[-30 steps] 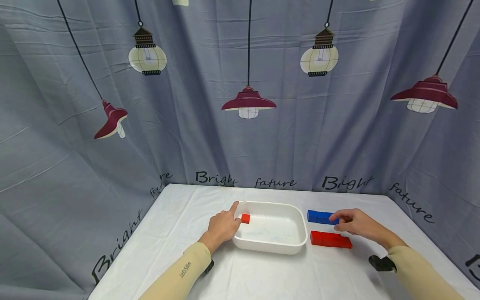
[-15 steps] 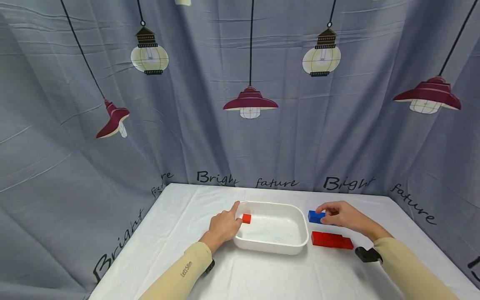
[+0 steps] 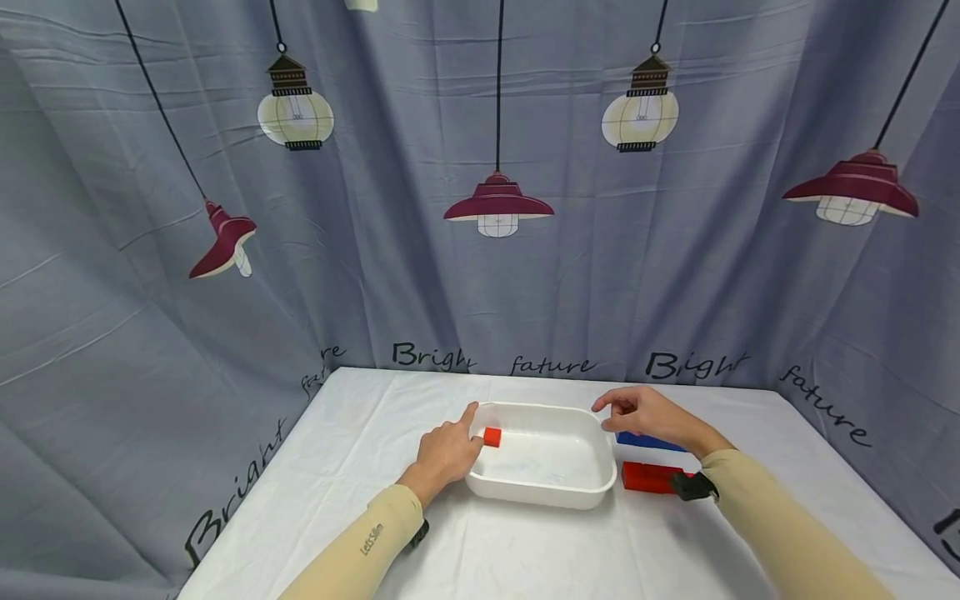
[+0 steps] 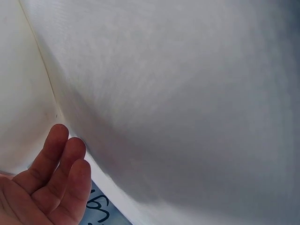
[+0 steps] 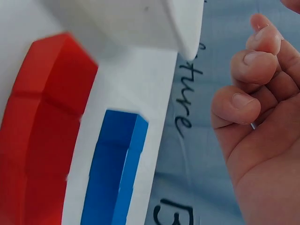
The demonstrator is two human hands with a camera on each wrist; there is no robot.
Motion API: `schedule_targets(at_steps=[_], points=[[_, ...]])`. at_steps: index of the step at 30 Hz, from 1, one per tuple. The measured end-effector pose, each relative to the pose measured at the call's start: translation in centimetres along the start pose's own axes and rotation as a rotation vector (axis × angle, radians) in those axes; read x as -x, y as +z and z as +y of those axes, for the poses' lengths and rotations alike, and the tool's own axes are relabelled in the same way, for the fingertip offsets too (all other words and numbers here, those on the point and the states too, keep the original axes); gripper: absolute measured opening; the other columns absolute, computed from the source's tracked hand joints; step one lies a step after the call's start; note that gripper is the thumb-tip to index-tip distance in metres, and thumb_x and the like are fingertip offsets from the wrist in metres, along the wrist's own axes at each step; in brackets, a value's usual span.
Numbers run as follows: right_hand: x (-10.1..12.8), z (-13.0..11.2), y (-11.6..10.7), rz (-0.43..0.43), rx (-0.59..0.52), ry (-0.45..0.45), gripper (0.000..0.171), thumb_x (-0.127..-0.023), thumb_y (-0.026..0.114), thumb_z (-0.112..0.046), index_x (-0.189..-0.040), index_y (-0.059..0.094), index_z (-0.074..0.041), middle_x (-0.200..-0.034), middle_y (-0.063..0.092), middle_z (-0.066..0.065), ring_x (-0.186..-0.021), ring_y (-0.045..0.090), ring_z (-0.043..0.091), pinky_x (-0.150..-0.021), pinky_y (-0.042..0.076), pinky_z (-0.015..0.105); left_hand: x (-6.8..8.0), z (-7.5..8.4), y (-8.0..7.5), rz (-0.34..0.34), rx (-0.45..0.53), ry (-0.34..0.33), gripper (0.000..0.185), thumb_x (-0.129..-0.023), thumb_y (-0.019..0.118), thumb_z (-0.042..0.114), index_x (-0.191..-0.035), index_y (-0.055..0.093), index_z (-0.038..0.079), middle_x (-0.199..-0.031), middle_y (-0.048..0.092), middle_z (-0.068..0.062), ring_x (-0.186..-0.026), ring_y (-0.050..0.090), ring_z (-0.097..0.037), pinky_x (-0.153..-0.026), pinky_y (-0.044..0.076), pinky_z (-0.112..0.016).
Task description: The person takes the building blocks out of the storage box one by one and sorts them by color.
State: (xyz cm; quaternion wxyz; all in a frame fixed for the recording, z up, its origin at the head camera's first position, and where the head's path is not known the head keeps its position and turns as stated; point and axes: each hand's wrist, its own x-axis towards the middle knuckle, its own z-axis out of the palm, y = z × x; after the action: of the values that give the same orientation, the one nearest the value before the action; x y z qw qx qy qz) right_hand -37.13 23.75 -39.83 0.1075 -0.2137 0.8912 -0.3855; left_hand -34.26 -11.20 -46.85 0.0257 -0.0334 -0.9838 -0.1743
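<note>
A white plastic tray (image 3: 558, 462) stands on the table with one small red block (image 3: 492, 437) near its left wall. My left hand (image 3: 446, 452) holds the tray's left rim, thumb over the edge and index finger stretched toward the back corner. Several of its fingers (image 4: 77, 180) show beside the wall in the left wrist view. My right hand (image 3: 648, 414) hovers near the tray's back right corner, fingers loosely bent and thumb and index apart. No block shows in it. Below it lies a row of blue blocks (image 5: 110, 159), partly hidden in the head view.
A row of red blocks (image 3: 648, 477) lies nearer me, right of the tray, partly covered by the black wrist camera (image 3: 693, 486). White cloth covers the table (image 3: 540, 550). A grey-blue curtain (image 3: 375, 250) with printed lamps hangs behind.
My right hand has moved left from over the blue row to the tray's back right corner. My left hand, the tray and the blocks keep their places.
</note>
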Motion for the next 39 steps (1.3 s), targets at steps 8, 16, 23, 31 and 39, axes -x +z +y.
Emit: schedule_targets(at_steps=[8,16,23,31,39], points=[[-1.9,-1.4,1.4,-0.014,-0.027,-0.025,0.040,-0.089,0.076,-0.025,-0.122,0.067,-0.004,-0.074,0.052,0.003,-0.067,0.050,0.019,-0.061,0.044,0.028,-0.1,-0.1,0.0,0.013,-0.011,0.007,0.065,-0.096,0.051,0.036,-0.157,0.033,0.024,-0.102,0.072,-0.016,-0.073,0.062,-0.026,-0.071,0.051,-0.045],[-3.8,-2.4,2.7,-0.043,-0.063,-0.034,0.042,-0.089,0.076,-0.025,-0.124,0.066,-0.003,-0.073,0.050,0.002,-0.061,0.043,0.015,-0.058,0.039,0.027,-0.1,-0.1,-0.1,0.017,-0.011,0.003,0.064,-0.097,0.052,0.035,-0.157,0.034,0.024,-0.103,0.072,-0.017,-0.077,0.064,-0.027,-0.073,0.051,-0.046],[-5.2,-2.7,4.1,-0.072,-0.127,-0.044,0.039,-0.090,0.074,-0.019,-0.124,0.066,-0.002,-0.071,0.050,0.000,-0.057,0.041,0.015,-0.056,0.037,0.026,0.0,0.0,-0.2,0.001,0.006,-0.003,0.064,-0.098,0.052,0.036,-0.157,0.033,0.024,-0.105,0.072,-0.017,-0.076,0.063,-0.026,-0.076,0.052,-0.046],[-6.5,-3.2,5.2,-0.088,-0.113,-0.024,0.047,-0.086,0.077,-0.028,-0.125,0.067,-0.003,-0.069,0.051,0.000,-0.055,0.041,0.014,-0.057,0.035,0.027,0.0,0.0,-0.2,0.001,0.014,-0.001,0.064,-0.098,0.053,0.036,-0.158,0.033,0.023,-0.110,0.072,-0.017,-0.078,0.063,-0.026,-0.077,0.052,-0.046],[-7.6,-3.3,6.1,-0.100,-0.087,-0.023,0.039,-0.089,0.075,-0.020,-0.124,0.068,-0.003,-0.068,0.052,-0.001,-0.052,0.039,0.014,-0.055,0.036,0.026,0.2,0.0,-0.2,0.002,0.009,0.006,0.064,-0.097,0.052,0.035,-0.157,0.034,0.023,-0.106,0.072,-0.017,-0.076,0.063,-0.027,-0.072,0.051,-0.046]])
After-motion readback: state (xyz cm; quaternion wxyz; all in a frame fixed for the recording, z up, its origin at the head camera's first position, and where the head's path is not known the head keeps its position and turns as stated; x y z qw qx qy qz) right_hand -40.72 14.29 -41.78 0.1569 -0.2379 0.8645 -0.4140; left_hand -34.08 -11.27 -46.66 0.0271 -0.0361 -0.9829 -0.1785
